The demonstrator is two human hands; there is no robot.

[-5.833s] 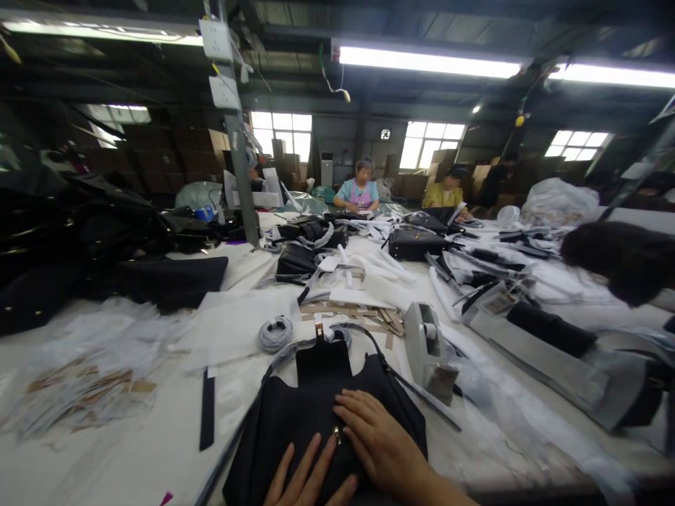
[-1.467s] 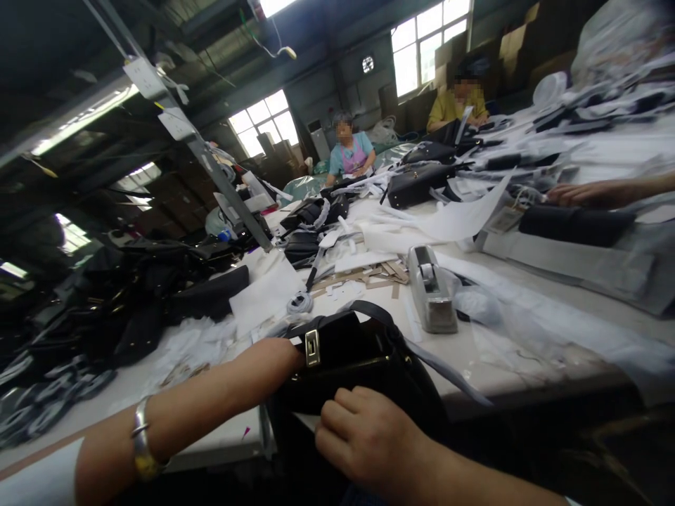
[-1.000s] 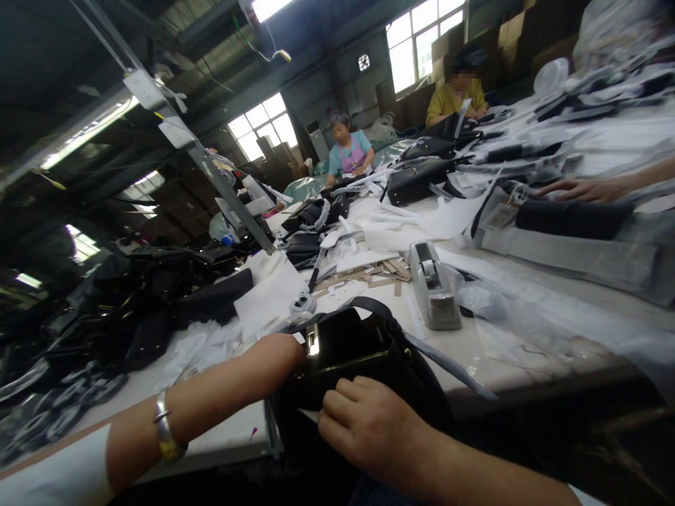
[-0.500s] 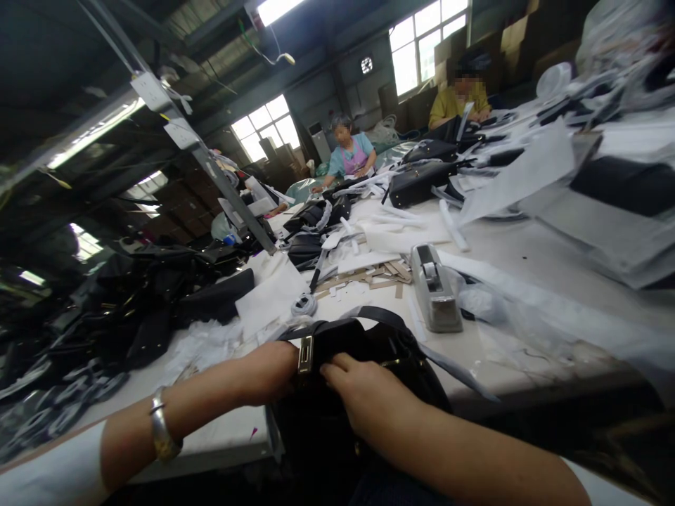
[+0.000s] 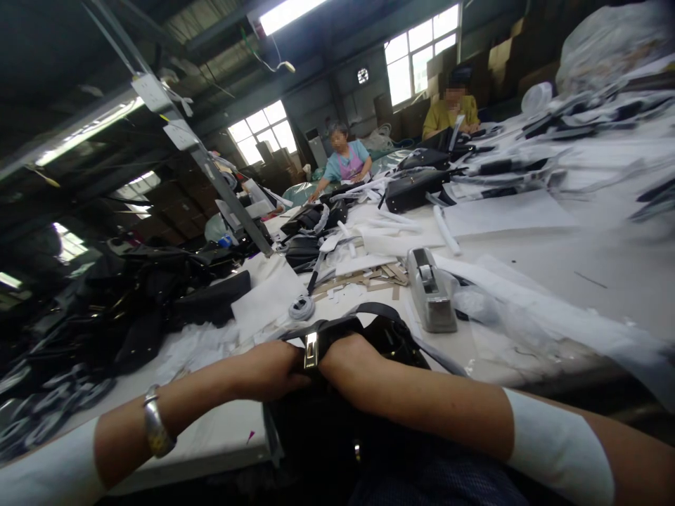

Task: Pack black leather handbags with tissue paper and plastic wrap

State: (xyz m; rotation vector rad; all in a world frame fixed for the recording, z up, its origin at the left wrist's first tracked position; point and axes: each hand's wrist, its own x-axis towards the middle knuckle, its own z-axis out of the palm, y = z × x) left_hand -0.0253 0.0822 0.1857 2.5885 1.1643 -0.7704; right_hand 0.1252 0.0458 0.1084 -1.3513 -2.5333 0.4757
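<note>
A black handbag with a gold clasp hangs at the near edge of the white table, partly over my lap. My left hand is closed on the bag's top edge just left of the clasp; a silver bracelet sits on that wrist. My right hand reaches down into the bag's opening right of the clasp, and its fingers are hidden inside. The bag's strap arcs over the table behind my hands.
A grey tape dispenser stands just beyond the bag, with a white cord coil and cardboard strips nearby. Black bags are heaped on the left. A slanted metal post rises mid-table. Two people work at the far end.
The bag has come from lying flat on the table to its near edge. My right hand moved from the bag's outside into its opening. The co-worker's hand at right has left view.
</note>
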